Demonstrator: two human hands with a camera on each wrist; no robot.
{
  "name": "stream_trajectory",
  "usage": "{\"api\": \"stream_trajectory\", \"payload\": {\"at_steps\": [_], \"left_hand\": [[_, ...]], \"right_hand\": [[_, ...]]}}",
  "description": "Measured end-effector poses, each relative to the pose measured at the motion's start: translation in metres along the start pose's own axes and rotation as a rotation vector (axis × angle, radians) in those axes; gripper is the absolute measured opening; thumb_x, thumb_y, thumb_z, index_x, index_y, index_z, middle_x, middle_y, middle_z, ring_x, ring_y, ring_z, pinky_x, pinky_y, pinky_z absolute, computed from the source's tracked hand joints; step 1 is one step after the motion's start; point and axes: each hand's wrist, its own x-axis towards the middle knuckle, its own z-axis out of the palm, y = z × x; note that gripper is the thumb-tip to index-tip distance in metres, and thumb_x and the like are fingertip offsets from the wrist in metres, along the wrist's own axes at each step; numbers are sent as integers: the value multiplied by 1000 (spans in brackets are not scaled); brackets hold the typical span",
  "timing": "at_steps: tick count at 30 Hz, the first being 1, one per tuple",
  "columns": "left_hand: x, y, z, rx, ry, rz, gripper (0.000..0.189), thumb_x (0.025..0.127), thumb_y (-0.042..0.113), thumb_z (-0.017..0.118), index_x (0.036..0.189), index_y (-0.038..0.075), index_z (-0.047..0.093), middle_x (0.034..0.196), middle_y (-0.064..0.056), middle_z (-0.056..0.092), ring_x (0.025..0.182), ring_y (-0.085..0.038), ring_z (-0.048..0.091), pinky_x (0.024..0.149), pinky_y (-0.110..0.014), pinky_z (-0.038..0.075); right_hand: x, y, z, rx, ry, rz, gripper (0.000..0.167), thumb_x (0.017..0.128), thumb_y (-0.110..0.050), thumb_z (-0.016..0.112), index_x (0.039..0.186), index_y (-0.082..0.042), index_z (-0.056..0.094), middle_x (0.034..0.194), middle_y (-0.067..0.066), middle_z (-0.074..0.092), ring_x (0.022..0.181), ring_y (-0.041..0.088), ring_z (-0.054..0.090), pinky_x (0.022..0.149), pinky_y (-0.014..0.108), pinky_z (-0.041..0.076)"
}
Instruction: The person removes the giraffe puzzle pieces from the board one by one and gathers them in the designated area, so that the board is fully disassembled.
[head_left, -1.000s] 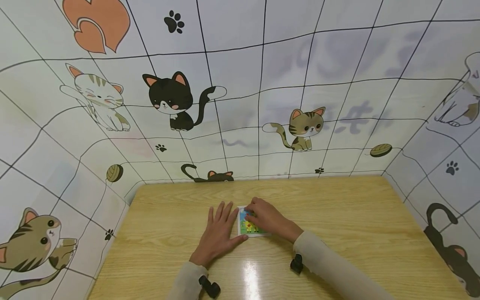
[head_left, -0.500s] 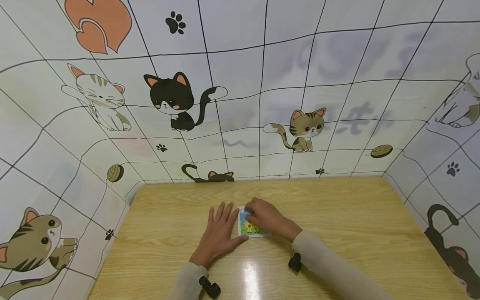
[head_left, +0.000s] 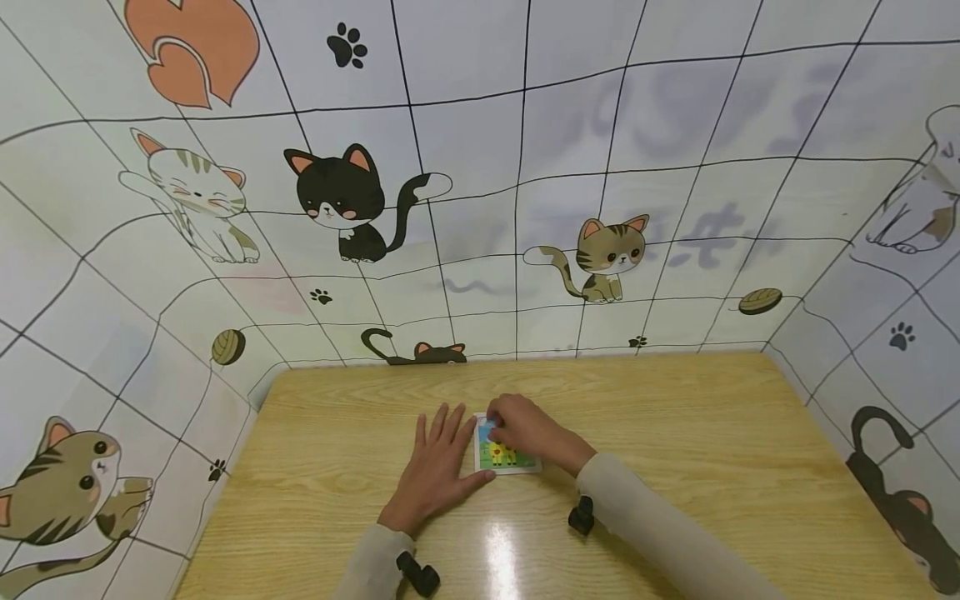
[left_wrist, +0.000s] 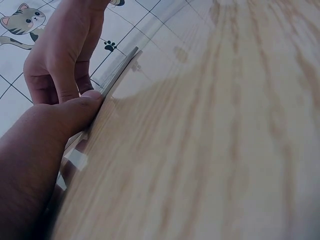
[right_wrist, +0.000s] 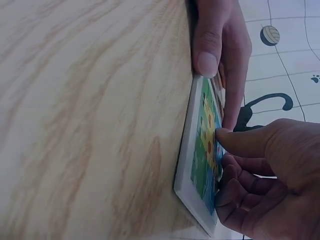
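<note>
A small, flat picture board (head_left: 504, 455) lies on the wooden table, with a white border and yellow figures on green and blue. My left hand (head_left: 435, 476) rests palm down along its left side, fingers spread, the thumb at the near left corner. Over the board's upper right part is my right hand (head_left: 534, 429), its fingers curled. In the right wrist view the right thumb (right_wrist: 245, 142) touches the picture, and the curled fingertips meet the surface near the far edge. Whether anything is pinched between them is hidden.
The wooden table (head_left: 345, 433) runs back to a white wall (head_left: 480, 250) printed with cats and grid lines. Similar side walls stand left and right. Black wrist cameras sit on both sleeves.
My right hand and forearm have shifted slightly left, with the fingers still over the board's upper part. The left hand and board stay in place.
</note>
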Motion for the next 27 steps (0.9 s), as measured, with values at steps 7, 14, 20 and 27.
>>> {"api": "stream_trajectory", "payload": {"at_steps": [7,14,20,27], "left_hand": [[-1,0,1,14,0,-1,99,101,83,49,174,16,37,182,-13,25,169,-42,14,129,-75,6],[1,0,-1,19,0,3,99,101,83,49,173,15,38,182,-14,25,169,-43,14,130,-75,6],[2,-1,-1,32,-14,-6,100,101,84,46,174,17,37,182,-12,24,169,-41,13,130,-74,5],[1,-1,-1,16,-12,-8,100,101,84,48,174,16,38,182,-13,25,169,-42,14,130,-74,5]], "right_hand": [[2,1,1,46,4,23,22,99,-8,83,117,-1,73,101,4,69,85,14,61,77,37,57],[0,0,0,59,26,2,20,98,-6,82,115,-1,72,101,7,68,88,17,60,79,41,56],[0,-1,0,44,27,5,20,100,-7,81,116,-2,71,102,8,66,88,16,58,81,41,55],[1,-1,1,31,22,19,23,99,-8,82,117,-3,68,103,7,65,89,17,58,81,40,54]]}}
